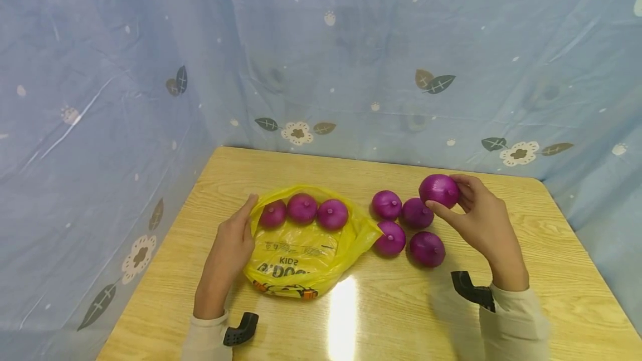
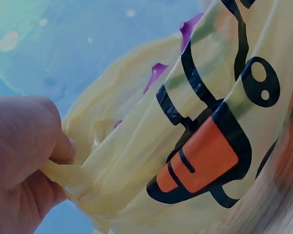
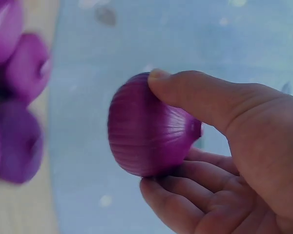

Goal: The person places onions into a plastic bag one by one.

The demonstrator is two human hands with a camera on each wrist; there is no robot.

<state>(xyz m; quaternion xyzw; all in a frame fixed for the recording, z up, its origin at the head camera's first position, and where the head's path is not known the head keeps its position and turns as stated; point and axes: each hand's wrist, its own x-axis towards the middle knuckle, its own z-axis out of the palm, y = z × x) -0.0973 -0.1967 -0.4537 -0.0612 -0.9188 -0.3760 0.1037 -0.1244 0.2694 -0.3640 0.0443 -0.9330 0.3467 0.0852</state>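
My right hand [image 1: 482,216] holds a purple onion [image 1: 439,190] between thumb and fingers, raised over the right part of the table. In the right wrist view the onion [image 3: 146,129] shows its ribbed skin and stubby tip. At the left, my left hand [image 1: 232,247] pinches the rim of a yellow plastic bag [image 1: 346,252], its mouth spread wide. Inside the bag lie three onions [image 1: 302,208] in a row along the far side. The left wrist view shows the bag's outer side with an orange and black print [image 2: 205,156] and the left fingers gripping the edge.
Several loose onions [image 1: 427,249] sit in a cluster on the wooden table [image 1: 401,305], between the bag and my right hand. One of them touches the bag's right corner. A blue patterned curtain [image 1: 371,60] hangs behind and along the sides of the table.
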